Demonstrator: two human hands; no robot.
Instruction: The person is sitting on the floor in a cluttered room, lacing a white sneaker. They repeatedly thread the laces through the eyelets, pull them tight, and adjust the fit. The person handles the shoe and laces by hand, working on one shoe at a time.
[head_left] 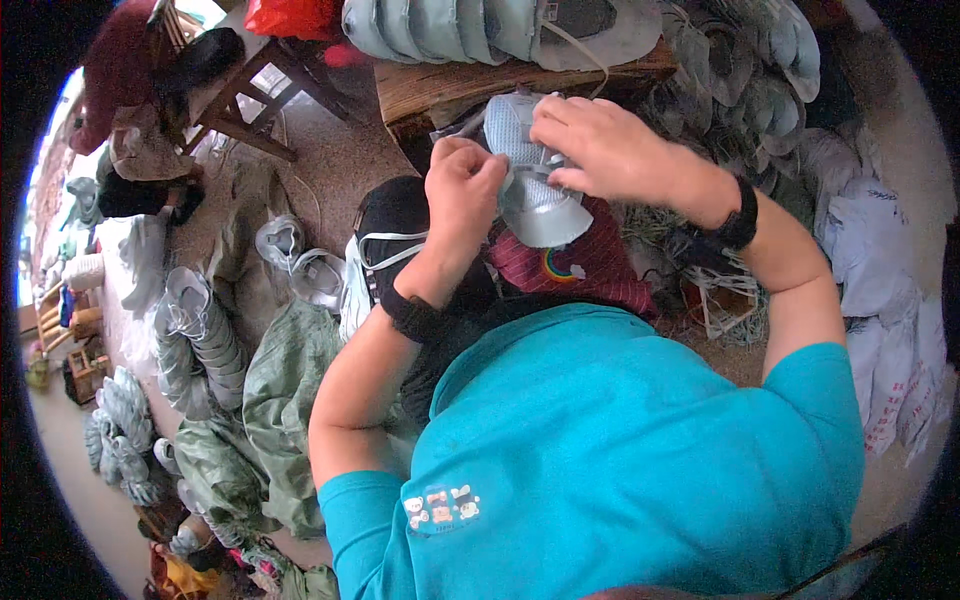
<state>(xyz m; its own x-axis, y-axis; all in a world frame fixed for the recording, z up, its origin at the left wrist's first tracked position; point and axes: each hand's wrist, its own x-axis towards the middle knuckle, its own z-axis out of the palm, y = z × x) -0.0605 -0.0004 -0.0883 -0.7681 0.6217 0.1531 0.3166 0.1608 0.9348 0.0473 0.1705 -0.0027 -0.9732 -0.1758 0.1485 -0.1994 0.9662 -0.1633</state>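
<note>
A pale grey-white mesh shoe upper (543, 208) is held over my lap, its rounded toe toward me. My left hand (463, 190) is closed at the upper's left edge, thumb and forefinger pinched together; whatever lies between them is too small to make out. From the right, my right hand (605, 145) curls over the upper, thumb and fingers gripping it by the lacing area. Under the upper lies dark red striped cloth (580, 262) with a rainbow patch.
Ahead, a wooden bench (430, 95) bears a row of nested shoe uppers (440, 30). More uppers (745, 75) pile up at the right, above white sacks (880, 260). On the left are stacked uppers (200, 335), green sacking (295, 405), a wooden stool (262, 105) and another person (125, 75).
</note>
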